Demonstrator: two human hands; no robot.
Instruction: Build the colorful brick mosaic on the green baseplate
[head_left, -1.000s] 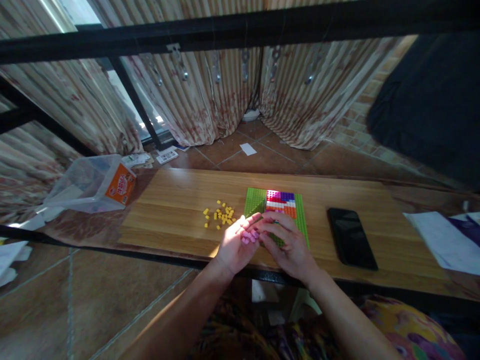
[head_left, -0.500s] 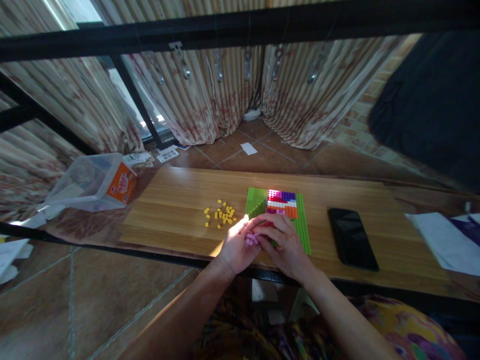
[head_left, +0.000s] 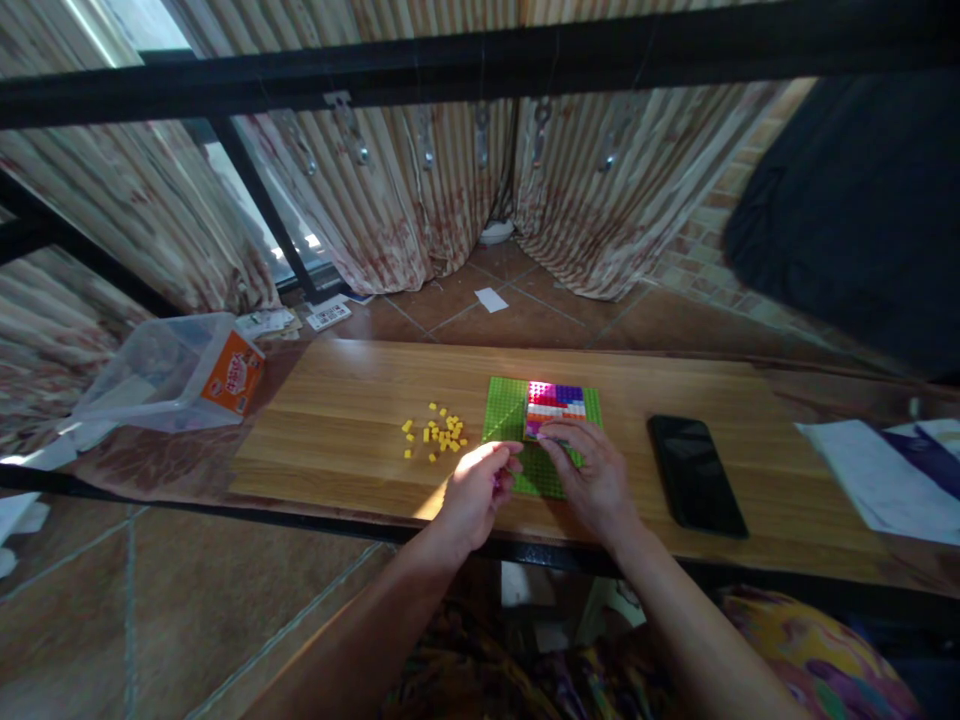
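Note:
A green studded baseplate [head_left: 506, 400] lies on the wooden board, bearing a block of coloured toy bricks [head_left: 556, 400] in rows of pink, red, purple, white and orange. My left hand [head_left: 480, 482] is curled at the plate's near left edge, closed around pink bricks [head_left: 498, 481] that show only partly between the fingers. My right hand [head_left: 591, 472] is over the plate, its thumb and fingertips pinched at the near left corner of the brick block. Whatever sits between those fingertips is too small to make out. Loose yellow bricks [head_left: 445, 434] lie scattered left of the plate.
A black phone [head_left: 696, 474] rests on the wooden board [head_left: 337, 410] to the right, with papers [head_left: 862, 470] beyond it. At the left stands a clear plastic bin [head_left: 169, 370] with an orange label. A dark bar [head_left: 450, 65] crosses overhead.
My right hand has left the pink bricks in my left palm and moved forward to the brick block. The left hand has closed more. The view has shifted slightly.

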